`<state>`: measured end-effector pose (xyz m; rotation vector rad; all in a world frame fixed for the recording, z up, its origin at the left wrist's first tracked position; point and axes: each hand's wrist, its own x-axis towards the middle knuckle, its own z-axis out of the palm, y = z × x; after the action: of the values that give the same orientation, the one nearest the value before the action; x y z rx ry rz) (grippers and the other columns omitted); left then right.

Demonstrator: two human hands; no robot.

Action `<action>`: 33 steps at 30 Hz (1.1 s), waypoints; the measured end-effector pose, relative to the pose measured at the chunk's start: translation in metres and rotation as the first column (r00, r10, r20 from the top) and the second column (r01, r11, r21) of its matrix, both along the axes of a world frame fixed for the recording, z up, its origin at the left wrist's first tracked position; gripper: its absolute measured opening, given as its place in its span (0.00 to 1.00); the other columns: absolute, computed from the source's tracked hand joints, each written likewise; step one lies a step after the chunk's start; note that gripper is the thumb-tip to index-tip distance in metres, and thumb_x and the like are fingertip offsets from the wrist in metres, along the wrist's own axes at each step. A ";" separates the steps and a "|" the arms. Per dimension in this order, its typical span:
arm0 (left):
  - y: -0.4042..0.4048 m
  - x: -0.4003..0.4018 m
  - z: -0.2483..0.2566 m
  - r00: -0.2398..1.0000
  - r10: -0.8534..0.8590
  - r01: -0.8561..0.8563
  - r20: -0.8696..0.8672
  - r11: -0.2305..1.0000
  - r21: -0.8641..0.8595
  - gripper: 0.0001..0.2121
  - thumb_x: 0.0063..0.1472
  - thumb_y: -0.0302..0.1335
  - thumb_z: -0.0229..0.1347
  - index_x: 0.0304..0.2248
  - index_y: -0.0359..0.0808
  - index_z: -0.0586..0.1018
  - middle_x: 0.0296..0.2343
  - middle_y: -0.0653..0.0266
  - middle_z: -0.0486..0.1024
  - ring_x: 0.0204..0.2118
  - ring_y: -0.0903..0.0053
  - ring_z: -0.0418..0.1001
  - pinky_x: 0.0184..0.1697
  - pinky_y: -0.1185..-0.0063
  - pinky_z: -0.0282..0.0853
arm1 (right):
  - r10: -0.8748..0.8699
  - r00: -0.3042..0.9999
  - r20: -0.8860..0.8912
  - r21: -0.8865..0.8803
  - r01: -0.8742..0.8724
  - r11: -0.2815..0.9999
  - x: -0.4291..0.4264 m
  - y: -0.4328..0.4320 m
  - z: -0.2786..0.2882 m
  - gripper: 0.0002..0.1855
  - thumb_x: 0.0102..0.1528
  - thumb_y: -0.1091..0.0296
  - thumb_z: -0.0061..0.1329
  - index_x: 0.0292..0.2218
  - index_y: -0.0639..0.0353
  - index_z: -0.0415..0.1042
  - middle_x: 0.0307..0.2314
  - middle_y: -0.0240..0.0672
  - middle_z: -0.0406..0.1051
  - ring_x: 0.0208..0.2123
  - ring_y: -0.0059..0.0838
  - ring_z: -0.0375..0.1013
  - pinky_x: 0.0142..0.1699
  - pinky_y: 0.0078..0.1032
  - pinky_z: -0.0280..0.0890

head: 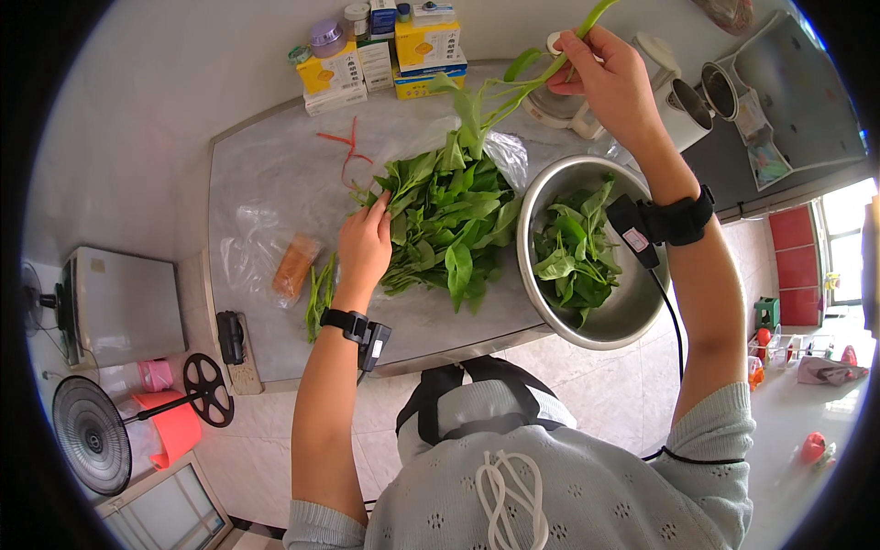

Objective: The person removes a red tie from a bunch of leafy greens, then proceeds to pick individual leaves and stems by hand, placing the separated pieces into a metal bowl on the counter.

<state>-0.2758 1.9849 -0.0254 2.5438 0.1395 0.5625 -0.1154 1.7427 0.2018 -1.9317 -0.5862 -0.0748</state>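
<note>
A large pile of leafy green vegetables with long stems (447, 220) lies on the grey tabletop, partly over clear plastic. My left hand (366, 240) touches the pile's left edge; its fingertips are partly hidden among the leaves, so its grip is unclear. Raised above the table's far right part, my right hand (601, 72) pinches a long green stem (550, 72) between thumb and fingers. The lower end of that stem trails down towards the pile. More leaves (577, 251) lie inside a stainless steel basin (639, 302) at the right, beneath my right forearm.
Cut stems (320, 295) lie left of my left wrist, near a wrapped brown block (294, 268). Red ties (350, 148) rest farther back. Yellow boxes (426, 45) and jars stand against the wall. A glass pot (557, 106) and a white kettle (680, 113) stand behind the basin.
</note>
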 end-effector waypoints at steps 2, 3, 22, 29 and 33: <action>-0.002 0.001 0.001 1.000 -0.009 0.008 0.023 0.999 0.045 0.15 0.58 0.26 0.48 0.45 0.41 0.72 0.25 0.57 0.72 0.29 0.60 0.69 0.32 0.69 0.64 | -0.046 0.999 0.013 0.058 0.045 0.997 -0.002 -0.007 0.007 0.15 0.59 0.63 0.41 0.36 0.71 0.67 0.24 0.35 0.69 0.28 0.21 0.72 0.35 0.19 0.72; -0.002 0.000 0.000 0.999 -0.014 0.011 0.040 0.996 0.087 0.15 0.58 0.26 0.47 0.46 0.41 0.72 0.24 0.56 0.71 0.27 0.60 0.69 0.30 0.69 0.64 | -0.089 0.996 0.017 0.113 0.087 0.990 -0.002 -0.011 0.009 0.16 0.59 0.63 0.40 0.35 0.71 0.66 0.24 0.36 0.69 0.27 0.23 0.72 0.35 0.20 0.72; -0.142 0.019 0.161 0.875 -0.259 0.262 0.408 0.964 0.050 0.09 0.49 0.23 0.56 0.33 0.37 0.76 0.28 0.65 0.70 0.31 0.67 0.65 0.36 0.74 0.59 | 0.065 0.913 -0.403 0.376 0.101 0.921 -0.020 -0.111 -0.033 0.15 0.60 0.59 0.38 0.33 0.64 0.64 0.23 0.34 0.67 0.24 0.21 0.70 0.32 0.23 0.73; -0.190 0.043 0.162 0.909 -0.301 0.256 0.288 0.949 0.182 0.07 0.51 0.27 0.56 0.31 0.38 0.74 0.29 0.69 0.71 0.34 0.68 0.65 0.36 0.73 0.55 | 0.090 0.899 -0.428 0.432 0.116 0.894 -0.033 -0.144 -0.026 0.16 0.60 0.58 0.37 0.33 0.65 0.64 0.23 0.35 0.68 0.23 0.21 0.70 0.32 0.23 0.73; -0.210 0.047 0.152 0.910 -0.261 0.242 0.322 0.965 0.096 0.06 0.52 0.28 0.56 0.30 0.38 0.76 0.25 0.70 0.71 0.30 0.68 0.65 0.35 0.74 0.55 | 0.102 0.847 -0.521 0.499 0.206 0.842 -0.040 -0.160 -0.031 0.16 0.60 0.61 0.37 0.32 0.69 0.63 0.22 0.37 0.66 0.23 0.27 0.71 0.31 0.25 0.74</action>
<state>-0.2288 1.7751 0.1266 2.4227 -0.3257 0.8887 -0.1549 1.5825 0.1709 -1.3204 -0.1042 0.2374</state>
